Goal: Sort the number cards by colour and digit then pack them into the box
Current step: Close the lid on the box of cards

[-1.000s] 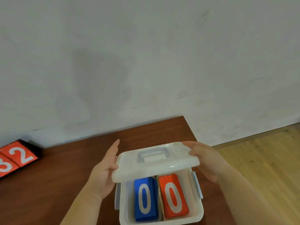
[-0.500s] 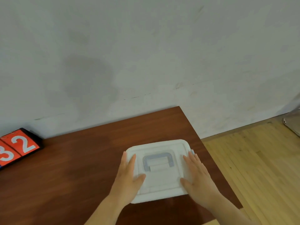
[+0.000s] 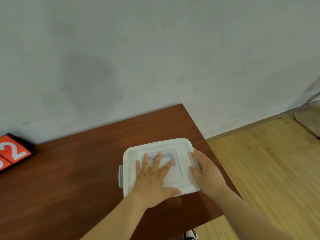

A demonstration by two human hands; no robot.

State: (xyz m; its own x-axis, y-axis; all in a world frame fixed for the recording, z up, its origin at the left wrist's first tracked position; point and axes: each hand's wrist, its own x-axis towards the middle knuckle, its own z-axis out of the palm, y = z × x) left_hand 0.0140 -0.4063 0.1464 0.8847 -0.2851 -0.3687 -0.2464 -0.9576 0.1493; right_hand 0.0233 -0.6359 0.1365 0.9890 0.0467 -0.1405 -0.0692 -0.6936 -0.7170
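A white plastic box point(image 3: 131, 156) with its lid on sits near the right end of the brown table point(image 3: 72, 179). Its grey handle point(image 3: 170, 155) lies flat in the lid's middle. My left hand point(image 3: 154, 177) lies flat on the lid with fingers spread over the handle. My right hand point(image 3: 206, 172) rests on the box's right edge, fingers curled over the right side latch. A grey latch point(image 3: 120, 176) sticks out on the left side. The cards inside are hidden by the lid.
A scoreboard with red number cards showing a 2 point(image 3: 12, 154) stands at the table's far left by the white wall. The table's right edge drops to a wooden floor point(image 3: 268, 170). A shoe tip point(image 3: 190, 235) shows below the table.
The lid came down onto the box, covering the blue and red 0 cards. My left hand slid to the lid's centre and my right hand moved to the right edge.
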